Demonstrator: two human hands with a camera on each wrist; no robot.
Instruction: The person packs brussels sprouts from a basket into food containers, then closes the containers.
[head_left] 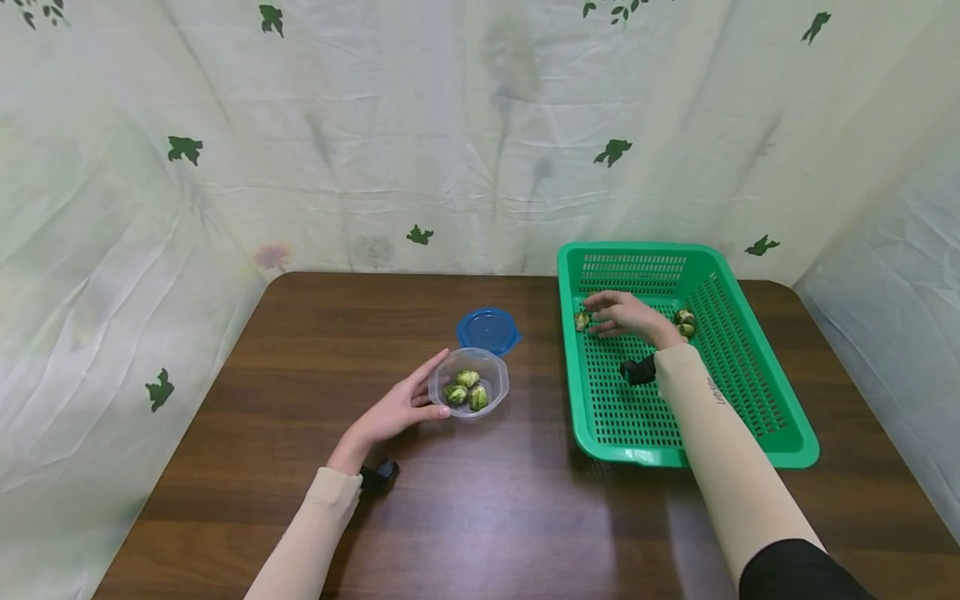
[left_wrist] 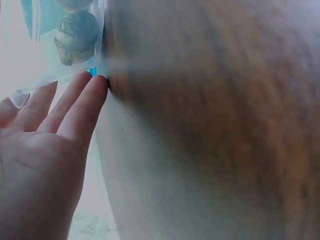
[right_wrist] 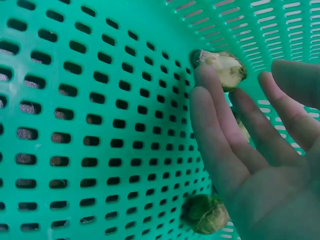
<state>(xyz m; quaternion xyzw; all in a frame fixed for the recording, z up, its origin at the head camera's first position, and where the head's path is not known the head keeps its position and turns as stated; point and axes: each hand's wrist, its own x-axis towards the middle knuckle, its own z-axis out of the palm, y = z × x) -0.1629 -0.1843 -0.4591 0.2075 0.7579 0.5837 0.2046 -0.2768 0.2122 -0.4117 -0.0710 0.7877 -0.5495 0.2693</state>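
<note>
My left hand rests its extended fingers and thumb against the left side of a clear plastic container on the table. Inside lie three Brussels sprouts. In the left wrist view, the fingers look straight along the container's wall. Over in the green basket, my right hand reaches with spread, slightly bent fingers and holds nothing. A Brussels sprout lies just beyond its fingertips; whether they touch, I cannot tell. Another sprout sits below the hand, and one is partly hidden behind the fingers.
A blue lid lies on the brown wooden table behind the container. Two more sprouts rest near the right forearm in the basket. The basket's raised walls surround the right hand. A pale patterned curtain hangs behind the table.
</note>
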